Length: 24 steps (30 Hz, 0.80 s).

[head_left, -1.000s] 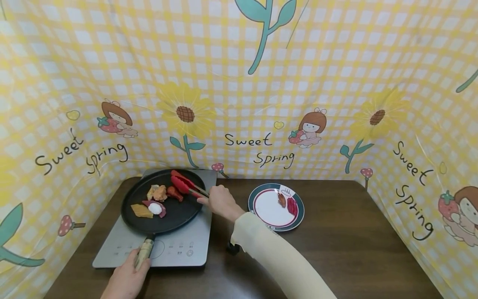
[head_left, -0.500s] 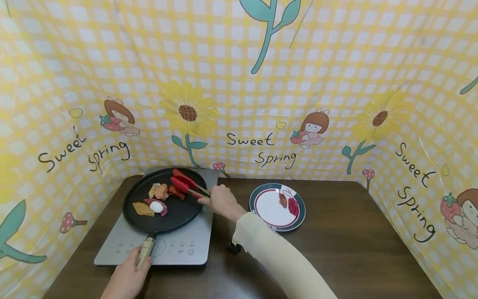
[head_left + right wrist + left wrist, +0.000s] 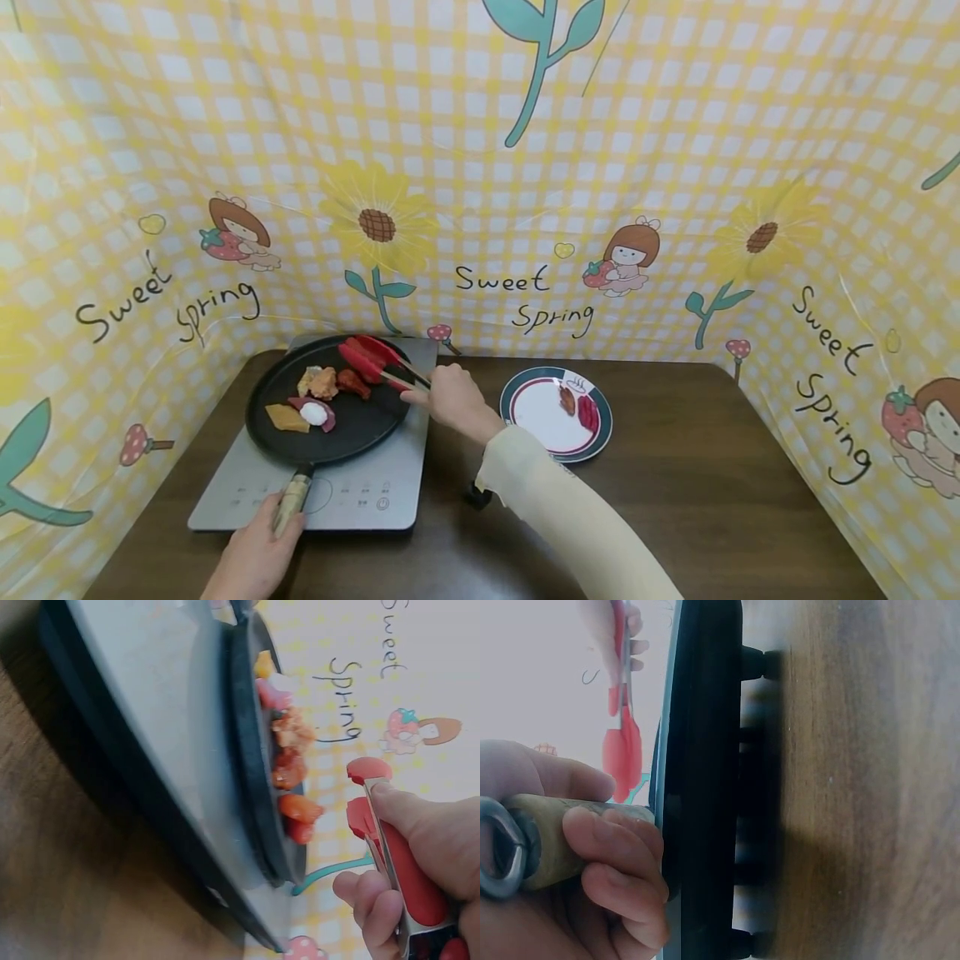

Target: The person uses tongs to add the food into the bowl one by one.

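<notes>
In the head view, my left hand [image 3: 255, 550] grips the pale handle [image 3: 292, 504] of a black frying pan [image 3: 345, 442]. My right hand [image 3: 456, 402] holds red-tipped metal tongs [image 3: 367, 357] over the pan's back right. Their arms stand apart, and I see no food between the tips. Inside the pan lie a yellow flat piece [image 3: 287, 418], a purple piece with a white top [image 3: 313, 413], fried chicken [image 3: 318, 382] and a reddish drumstick [image 3: 352, 383]. The right wrist view shows another glossy orange-red piece [image 3: 301, 817], its kind unclear.
Under the pan is a silver induction cooktop [image 3: 375, 521] on a brown wooden table [image 3: 690, 483]. To the right stands a green-rimmed plate [image 3: 543, 421] bearing a brown piece [image 3: 567, 402] and a red piece [image 3: 588, 412]. A yellow checked cloth [image 3: 480, 192] surrounds the table's back and sides.
The tongs have shifted slightly up and left in the head view, and their arms look further apart. My right hand has moved slightly right. My left hand keeps its hold on the handle.
</notes>
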Tool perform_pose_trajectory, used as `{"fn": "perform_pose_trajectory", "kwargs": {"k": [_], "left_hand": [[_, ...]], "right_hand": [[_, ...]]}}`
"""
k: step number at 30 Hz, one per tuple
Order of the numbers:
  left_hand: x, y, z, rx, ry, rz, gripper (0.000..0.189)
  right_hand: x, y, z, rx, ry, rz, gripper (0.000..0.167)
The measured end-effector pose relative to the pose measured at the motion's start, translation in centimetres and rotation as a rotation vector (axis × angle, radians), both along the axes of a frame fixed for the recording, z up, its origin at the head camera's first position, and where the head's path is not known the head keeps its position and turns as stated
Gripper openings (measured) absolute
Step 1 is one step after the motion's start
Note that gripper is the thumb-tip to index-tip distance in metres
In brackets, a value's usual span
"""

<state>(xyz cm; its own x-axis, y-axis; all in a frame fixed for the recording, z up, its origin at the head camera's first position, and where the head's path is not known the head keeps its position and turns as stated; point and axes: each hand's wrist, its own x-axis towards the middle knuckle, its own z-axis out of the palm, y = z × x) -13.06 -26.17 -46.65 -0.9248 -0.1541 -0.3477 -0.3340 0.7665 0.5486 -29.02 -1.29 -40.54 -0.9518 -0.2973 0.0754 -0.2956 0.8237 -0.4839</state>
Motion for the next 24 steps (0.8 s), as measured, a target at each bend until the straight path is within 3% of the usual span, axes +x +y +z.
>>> {"fn": "perform_pose_trajectory", "kwargs": {"k": [6,11,24], "left_hand": [[-0.2,-0.1,0.1,0.002,-0.003,0.003,0.073],[-0.2,0.0,0.1,-0.003,0.000,0.003,0.072],[-0.2,0.1,0.0,0.010,-0.037,0.026,0.072]], "right_hand": [[0.9,1.3,1.2,-0.003,0.063,0.065,0.050],[1.8,3.0,1.2,-0.026,0.104,0.089,0.048],[3.4,9.2,1.0,-0.024,0.098,-0.001,0.043]]}}
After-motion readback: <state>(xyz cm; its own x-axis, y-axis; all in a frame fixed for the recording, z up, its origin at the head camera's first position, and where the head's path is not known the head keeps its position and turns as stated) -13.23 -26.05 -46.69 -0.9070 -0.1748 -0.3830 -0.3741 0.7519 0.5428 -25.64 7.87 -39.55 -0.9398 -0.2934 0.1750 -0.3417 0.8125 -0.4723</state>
